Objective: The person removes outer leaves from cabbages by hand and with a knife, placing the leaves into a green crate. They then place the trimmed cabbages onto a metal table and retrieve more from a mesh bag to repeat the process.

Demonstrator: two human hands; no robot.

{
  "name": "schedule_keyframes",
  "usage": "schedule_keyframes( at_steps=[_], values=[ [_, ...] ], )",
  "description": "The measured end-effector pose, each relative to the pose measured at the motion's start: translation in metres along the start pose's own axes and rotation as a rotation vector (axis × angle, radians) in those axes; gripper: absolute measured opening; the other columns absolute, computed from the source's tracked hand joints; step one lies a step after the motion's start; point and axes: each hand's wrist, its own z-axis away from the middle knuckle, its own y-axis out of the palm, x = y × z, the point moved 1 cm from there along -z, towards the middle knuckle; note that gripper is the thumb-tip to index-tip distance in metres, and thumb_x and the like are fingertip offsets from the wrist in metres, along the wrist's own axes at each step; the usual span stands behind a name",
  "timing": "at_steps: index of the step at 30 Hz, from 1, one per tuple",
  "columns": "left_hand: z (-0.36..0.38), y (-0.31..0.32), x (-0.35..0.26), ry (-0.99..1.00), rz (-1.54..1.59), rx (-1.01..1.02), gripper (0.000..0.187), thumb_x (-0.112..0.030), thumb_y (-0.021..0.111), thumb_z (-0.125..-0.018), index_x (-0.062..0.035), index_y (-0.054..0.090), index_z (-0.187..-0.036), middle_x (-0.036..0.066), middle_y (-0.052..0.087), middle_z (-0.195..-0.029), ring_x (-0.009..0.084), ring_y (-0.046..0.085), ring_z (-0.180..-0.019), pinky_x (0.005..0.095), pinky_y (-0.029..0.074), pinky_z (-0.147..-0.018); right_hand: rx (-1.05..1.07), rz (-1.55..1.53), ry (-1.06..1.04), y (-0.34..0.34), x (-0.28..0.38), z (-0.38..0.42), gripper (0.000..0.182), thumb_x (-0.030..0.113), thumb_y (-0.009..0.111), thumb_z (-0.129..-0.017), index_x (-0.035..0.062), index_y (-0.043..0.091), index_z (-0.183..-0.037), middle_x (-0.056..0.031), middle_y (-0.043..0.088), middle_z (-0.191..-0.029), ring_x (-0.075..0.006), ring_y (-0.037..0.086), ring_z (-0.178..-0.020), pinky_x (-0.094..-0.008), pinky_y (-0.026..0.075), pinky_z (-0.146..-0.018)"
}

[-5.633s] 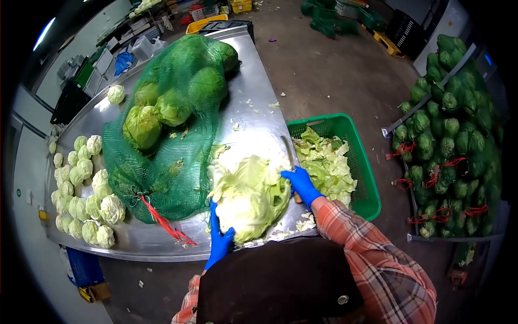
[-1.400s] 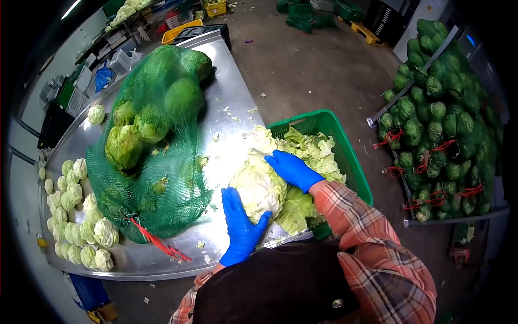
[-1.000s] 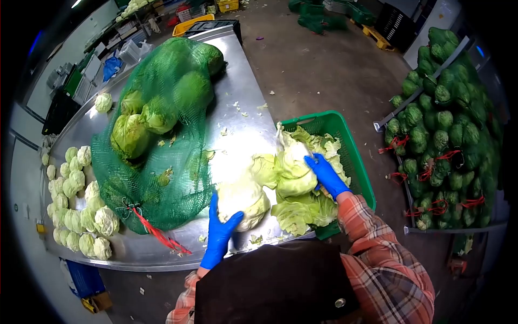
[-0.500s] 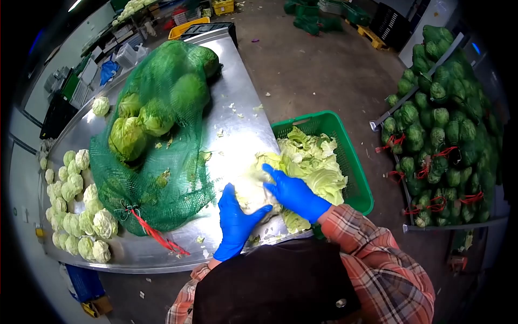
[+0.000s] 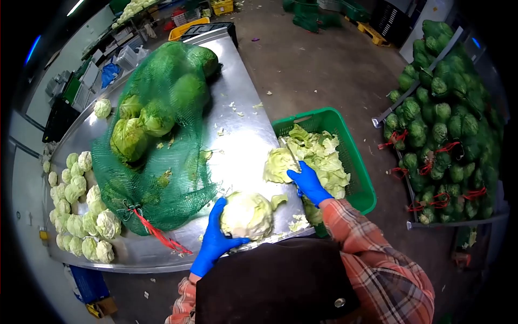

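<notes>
While the left hand (image 5: 216,237) in its blue glove curls around a round pale cabbage (image 5: 247,215) at the near edge of the shiny tabletop (image 5: 243,140), the right hand (image 5: 308,182) is closed on a loose leaf (image 5: 279,163) at the table's right edge, just beside the green basket (image 5: 360,178). Something thin like a knife (image 5: 288,151) seems to stick up from that hand, but it is too small to be sure. The cabbage in the left hand looks clean and smooth, so its outer leaves seem to be off already. A few small scraps (image 5: 298,222) lie on the metal near it. The basket sits just off the table and is heaped with torn leaves (image 5: 324,156), so a good deal of peeling looks done.

On the left side of the table lies a heap of small pale peeled heads (image 5: 81,216), close together. They look finished. In the middle lies a big green net bag (image 5: 156,135), tied with a red string (image 5: 159,232). Darker cabbages with their outer leaves on show through the net, so those look left to do. One lone pale head (image 5: 102,108) sits past the bag.

Far off to the right, across the floor, many more net bags of cabbages (image 5: 448,119) are stacked high, so lots of work looks left
</notes>
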Motion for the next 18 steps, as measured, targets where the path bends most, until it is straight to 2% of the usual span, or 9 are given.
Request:
schedule_keyframes(
  at_steps=[2,3,6,8,10,12,14,15,18],
  values=[
    [0.008,-0.002,-0.013,-0.117,0.069,-0.083,0.125,-0.031,0.094,-0.053,0.0022,0.017,-0.147,0.022,0.032,-0.145,0.0327,0.038,-0.132,0.0414,0.033,-0.111,-0.095,0.098,-0.219,0.0,0.01,0.016,0.078,0.035,0.072,-0.081,0.004,0.034,-0.142,-0.0216,0.061,-0.117,-0.0287,0.062,-0.102,-0.0371,0.049,-0.086],
    [0.006,0.005,-0.013,-0.111,0.028,-0.18,0.126,-0.032,0.093,-0.055,0.0027,0.014,-0.147,0.023,0.033,-0.144,0.0334,0.04,-0.13,0.0417,0.034,-0.11,-0.034,0.137,-0.081,-0.005,0.029,0.024,0.087,0.036,0.074,-0.079,0.0066,0.027,-0.146,-0.023,0.058,-0.121,-0.0299,0.063,-0.1,-0.0374,0.049,-0.086],
    [0.0,0.011,-0.008,-0.134,0.0,-0.25,0.124,-0.034,0.092,-0.057,0.0039,0.016,-0.147,0.024,0.034,-0.141,0.0326,0.041,-0.129,0.0414,0.036,-0.107,-0.162,0.343,-0.347,-0.006,0.07,0.056,0.082,0.032,0.073,-0.082,0.011,0.027,-0.147,-0.0185,0.058,-0.125,-0.0294,0.063,-0.102,-0.0379,0.05,-0.085],
    [0.001,0.015,-0.012,-0.109,0.006,-0.266,0.122,-0.033,0.092,-0.058,0.0039,0.017,-0.146,0.024,0.035,-0.141,0.0323,0.04,-0.129,0.0412,0.035,-0.108,-0.016,0.236,-0.434,0.008,0.066,0.061,0.073,0.026,0.075,-0.082,0.0153,0.038,-0.144,-0.0129,0.059,-0.122,-0.0208,0.06,-0.107,-0.0329,0.05,-0.087],
    [0.001,0.017,-0.011,-0.097,0.086,-0.265,0.12,-0.032,0.092,-0.059,0.0038,0.018,-0.146,0.024,0.036,-0.14,0.0321,0.041,-0.129,0.041,0.035,-0.108,0.195,0.212,-0.394,0.03,0.078,0.077,0.07,0.032,0.076,-0.081,0.0146,0.044,-0.14,-0.0151,0.058,-0.125,-0.0223,0.06,-0.109,-0.0344,0.049,-0.091],
    [0.003,0.017,-0.002,-0.107,0.237,-0.256,0.119,-0.032,0.091,-0.06,0.0037,0.017,-0.147,0.024,0.038,-0.139,0.032,0.041,-0.129,0.0407,0.034,-0.108,0.45,0.22,-0.157,0.045,0.097,0.094,0.078,0.047,0.073,-0.08,0.0075,0.043,-0.14,-0.0231,0.053,-0.132,-0.0317,0.057,-0.116,-0.0383,0.047,-0.095],
    [-0.002,0.023,-0.008,-0.091,0.298,-0.341,0.117,-0.031,0.091,-0.06,0.0031,0.02,-0.147,0.023,0.039,-0.138,0.0317,0.042,-0.128,0.0405,0.034,-0.108,0.47,0.202,-0.294,0.074,0.08,0.086,0.078,0.051,0.071,-0.08,0.0069,0.045,-0.139,-0.0244,0.055,-0.129,-0.0333,0.059,-0.111,-0.0374,0.047,-0.093],
    [-0.002,0.025,-0.011,-0.083,0.331,-0.387,0.115,-0.03,0.09,-0.06,0.0028,0.021,-0.146,0.023,0.039,-0.138,0.0315,0.042,-0.128,0.0404,0.034,-0.108,0.348,0.295,-0.451,0.078,0.078,0.087,0.068,0.046,0.067,-0.084,0.0061,0.048,-0.136,-0.0242,0.06,-0.121,-0.0331,0.063,-0.104,-0.0368,0.049,-0.09],
    [-0.006,0.022,0.004,-0.076,0.137,-0.337,0.109,-0.028,0.089,-0.063,0.0017,0.025,-0.145,0.021,0.039,-0.139,0.0307,0.042,-0.128,0.0401,0.035,-0.108,0.455,0.116,-0.345,0.074,0.073,0.074,0.057,0.039,0.064,-0.087,0.0053,0.052,-0.132,-0.0226,0.065,-0.112,-0.0308,0.066,-0.099,-0.0357,0.05,-0.088]
  ],
)
